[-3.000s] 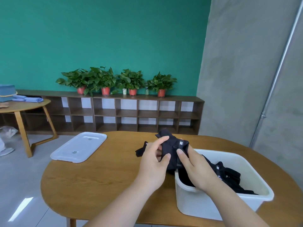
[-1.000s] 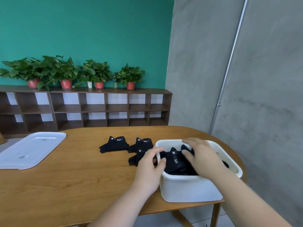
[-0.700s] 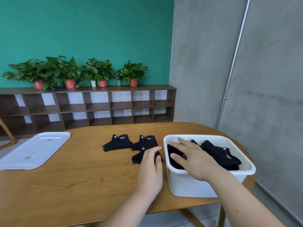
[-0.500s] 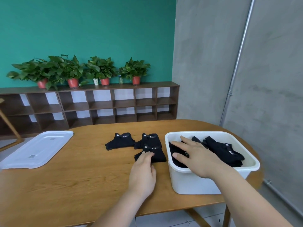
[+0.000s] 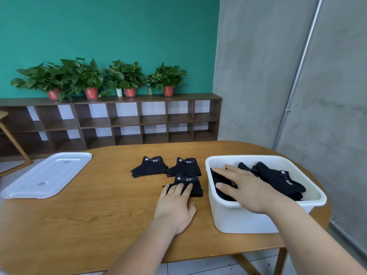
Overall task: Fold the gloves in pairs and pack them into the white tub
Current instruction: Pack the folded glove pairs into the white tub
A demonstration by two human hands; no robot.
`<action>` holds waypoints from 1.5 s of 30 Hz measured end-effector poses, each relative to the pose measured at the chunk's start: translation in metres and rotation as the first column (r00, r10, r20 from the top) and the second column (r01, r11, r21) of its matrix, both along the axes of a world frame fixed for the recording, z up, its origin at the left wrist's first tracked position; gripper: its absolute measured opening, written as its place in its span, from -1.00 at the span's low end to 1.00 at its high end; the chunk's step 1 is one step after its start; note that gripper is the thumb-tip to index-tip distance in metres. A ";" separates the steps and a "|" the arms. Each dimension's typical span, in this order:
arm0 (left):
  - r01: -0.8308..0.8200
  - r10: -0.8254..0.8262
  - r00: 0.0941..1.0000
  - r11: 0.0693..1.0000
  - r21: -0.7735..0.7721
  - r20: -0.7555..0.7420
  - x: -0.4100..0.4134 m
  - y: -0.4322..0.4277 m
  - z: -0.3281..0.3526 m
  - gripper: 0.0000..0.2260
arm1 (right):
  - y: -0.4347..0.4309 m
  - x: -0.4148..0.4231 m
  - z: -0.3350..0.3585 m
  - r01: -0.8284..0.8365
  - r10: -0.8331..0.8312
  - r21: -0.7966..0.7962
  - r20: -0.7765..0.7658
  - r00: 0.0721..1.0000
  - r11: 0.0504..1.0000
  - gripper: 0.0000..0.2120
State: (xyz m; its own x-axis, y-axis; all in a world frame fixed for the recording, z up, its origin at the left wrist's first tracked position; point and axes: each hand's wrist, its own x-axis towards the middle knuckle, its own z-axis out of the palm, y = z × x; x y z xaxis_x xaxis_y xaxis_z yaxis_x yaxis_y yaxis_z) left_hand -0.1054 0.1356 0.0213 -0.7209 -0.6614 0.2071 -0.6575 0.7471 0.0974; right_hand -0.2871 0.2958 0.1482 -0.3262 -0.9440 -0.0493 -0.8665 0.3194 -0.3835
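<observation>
**Black Gloves Part Packed, Both Hands Flat**

Laid palm down inside the white rectangular plastic tub: the right hand, fingers straight and spread wide, gripping nothing, pressed on the black folded gloves in the tub's left half, wrist across the near rim. Heaped in the tub's right half, toward the far and right walls: more black gloves, a small white tag showing.

Flat on the oval light-wood table, just left of the tub: the left hand, fingers straight and close together, thumb out toward the tub wall, nothing pinched. Fingertips resting on the near edge of the nearest black folded glove bundle, tagged "5.11". Touching that bundle's far edge: a second black tagged bundle. Just beside it on the left: a third bundle. All three kept off the tub's left wall by a narrow strip of bare wood.

Open room: broad bare tabletop left of the hand and back toward the near edge. At far left, well apart from the gloves, a white flat plastic lid reaching the table's left edge. Tub close to the table's rounded right end.

Behind: a dark wooden cubby shelf topped with potted green plants against a teal wall; to the right, a grey concrete wall and a slanting metal pipe.
</observation>
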 end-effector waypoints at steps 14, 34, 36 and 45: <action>0.154 -0.144 0.950 0.988 0.017 -0.276 0.080 -0.017 -0.011 -0.61 | -0.008 0.004 -0.001 -0.008 0.008 0.005 0.008 1.000 1.000 -0.48; -0.158 0.420 0.842 0.792 0.590 -0.337 0.057 -0.011 0.010 -0.59 | -0.033 0.017 0.003 -0.021 0.023 -0.019 0.095 0.995 1.000 -0.51; -0.116 0.421 0.814 0.793 0.599 -0.400 0.058 -0.012 0.012 -0.60 | -0.032 0.018 0.004 -0.015 0.021 -0.061 0.099 0.995 0.998 -0.52; 0.069 0.338 0.610 0.878 0.473 -0.717 0.061 -0.002 0.054 -0.65 | -0.023 0.019 0.007 0.145 -0.067 -0.372 0.215 0.974 0.917 -0.67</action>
